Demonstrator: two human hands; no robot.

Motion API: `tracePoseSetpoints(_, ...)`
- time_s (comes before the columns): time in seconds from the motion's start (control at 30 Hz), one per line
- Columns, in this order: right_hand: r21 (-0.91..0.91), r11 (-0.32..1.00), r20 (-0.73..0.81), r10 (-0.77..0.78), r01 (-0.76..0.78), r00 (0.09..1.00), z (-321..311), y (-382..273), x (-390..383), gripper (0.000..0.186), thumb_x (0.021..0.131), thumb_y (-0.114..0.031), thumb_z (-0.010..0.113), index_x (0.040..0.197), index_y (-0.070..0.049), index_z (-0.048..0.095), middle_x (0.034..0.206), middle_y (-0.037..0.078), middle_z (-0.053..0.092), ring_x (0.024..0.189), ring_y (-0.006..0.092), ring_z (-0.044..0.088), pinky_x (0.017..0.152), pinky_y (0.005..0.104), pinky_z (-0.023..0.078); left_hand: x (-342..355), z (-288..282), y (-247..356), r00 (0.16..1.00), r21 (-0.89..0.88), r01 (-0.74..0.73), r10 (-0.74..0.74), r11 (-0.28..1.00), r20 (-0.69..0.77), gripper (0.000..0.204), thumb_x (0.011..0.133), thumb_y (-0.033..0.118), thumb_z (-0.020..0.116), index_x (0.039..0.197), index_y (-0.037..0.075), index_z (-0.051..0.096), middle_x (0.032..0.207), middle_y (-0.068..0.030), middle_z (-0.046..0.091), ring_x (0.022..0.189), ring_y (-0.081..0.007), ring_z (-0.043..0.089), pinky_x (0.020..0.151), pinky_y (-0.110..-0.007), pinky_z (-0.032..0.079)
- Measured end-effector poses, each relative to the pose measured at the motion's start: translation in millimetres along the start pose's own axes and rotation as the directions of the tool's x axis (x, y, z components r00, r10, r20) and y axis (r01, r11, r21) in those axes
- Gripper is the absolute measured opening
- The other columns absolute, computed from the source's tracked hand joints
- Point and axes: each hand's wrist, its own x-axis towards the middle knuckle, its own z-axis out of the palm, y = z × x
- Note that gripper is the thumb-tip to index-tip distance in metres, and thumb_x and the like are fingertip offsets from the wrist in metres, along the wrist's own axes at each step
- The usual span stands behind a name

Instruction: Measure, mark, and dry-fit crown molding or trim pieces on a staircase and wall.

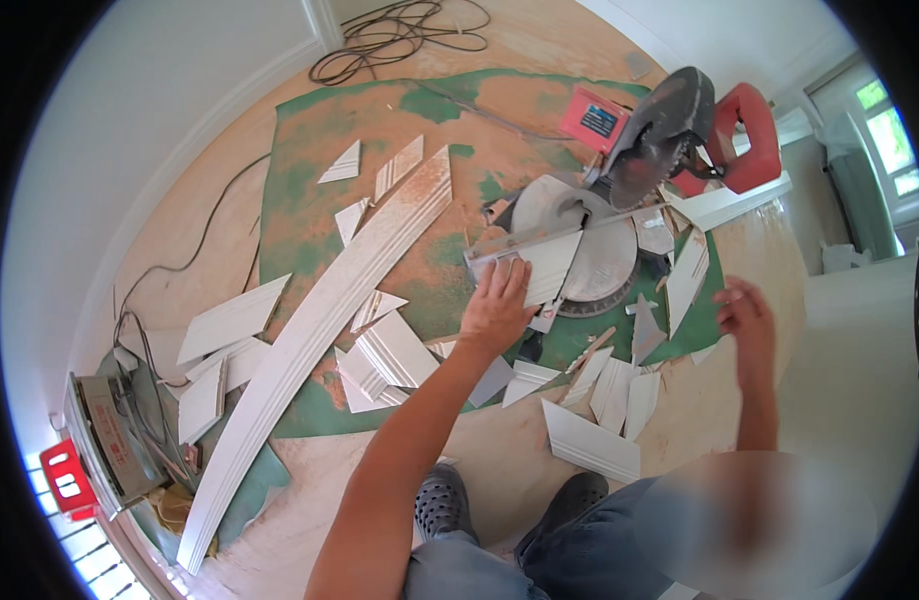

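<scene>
A short piece of white moulding [551, 268] with an angled end lies on the round metal table of a miter saw [591, 240]. My left hand [496, 300] grips its left end, fingers over the face, beside the metal fence. The saw's head is raised, with its toothed blade [639, 165] above the far side of the table and a red handle [749, 140] at the right. Out to the right of the saw, my right hand [746, 312] hangs in the air, fingers loosely bent and apart, with nothing visible in it.
Moulding offcuts [397, 348] lie scattered around my feet and the saw. One long white moulding [319, 350] stretches diagonally across the sawdust-covered green sheet [429, 250]. Coiled black cable [399, 40] rests by the far wall. A red crate [67, 480] is at the left edge.
</scene>
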Motion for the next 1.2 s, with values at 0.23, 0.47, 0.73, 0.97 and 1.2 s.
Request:
tracePoseSetpoints(0.23,-0.33,0.888,-0.063,-0.36,0.321,0.931,-6.3,-139.1,95.6,0.043,0.106,-0.036,0.056,0.127,0.001,0.067,0.101,0.007,0.071,0.082,0.013,0.06,0.076,0.0283,0.048,-4.6,0.3,-2.1,0.998,-0.061,0.07,-0.069,0.996,0.013,0.079,0.09,0.044,0.072,0.151,0.0,0.049,0.147,-0.0194,0.05,0.139,-0.036,0.046,0.121,-0.047,0.034)
tracePoseSetpoints(0.47,-0.733,0.495,0.133,-0.568,0.466,0.812,-14.1,-165.8,252.4,0.047,0.1,-0.037,0.062,0.134,-0.004,0.057,0.095,0.014,0.07,0.085,0.0184,0.07,0.083,0.0314,0.056,6.1,6.7,-1.8,0.999,-0.078,0.05,-0.048,0.996,0.018,0.077,0.088,0.045,0.074,0.149,0.004,0.053,0.142,-0.0193,0.053,0.134,-0.0362,0.049,0.119,-0.047,0.035)
tracePoseSetpoints(0.73,-0.429,0.888,0.018,-0.176,0.167,0.984,21.1,-177.9,264.6,0.023,0.089,-0.012,0.063,0.094,0.006,0.076,0.089,0.018,0.074,0.079,0.0298,0.071,0.069,0.0441,0.058,0.7,-5.4,-6.1,0.999,-0.032,0.053,-0.053,0.998,-0.008,0.074,0.085,0.045,0.077,0.148,0.01,0.058,0.141,-0.0167,0.053,0.134,-0.036,0.048,0.113,-0.053,0.039)
tracePoseSetpoints(0.97,0.03,0.994,0.138,0.098,-0.103,0.986,17.4,-173.5,260.5,0.025,0.093,-0.015,0.065,0.095,0.01,0.067,0.084,0.022,0.068,0.072,0.0307,0.07,0.063,0.0429,0.063,0.4,-6.8,-1.7,0.996,-0.033,0.083,-0.084,0.996,-0.032,0.072,0.081,0.045,0.082,0.145,0.017,0.062,0.138,-0.0161,0.053,0.131,-0.0385,0.048,0.108,-0.053,0.044)
tracePoseSetpoints(1.2,0.119,0.99,0.073,-0.078,0.069,0.994,28.7,-162.8,200.7,0.016,0.089,-0.002,0.061,0.097,0.011,0.063,0.08,0.024,0.066,0.064,0.0308,0.068,0.058,0.0413,0.063,6.8,-5.6,-3.8,0.997,-0.021,0.067,-0.067,0.998,-0.048,0.071,0.079,0.047,0.083,0.142,0.019,0.065,0.135,-0.016,0.053,0.124,-0.0402,0.049,0.106,-0.051,0.046)
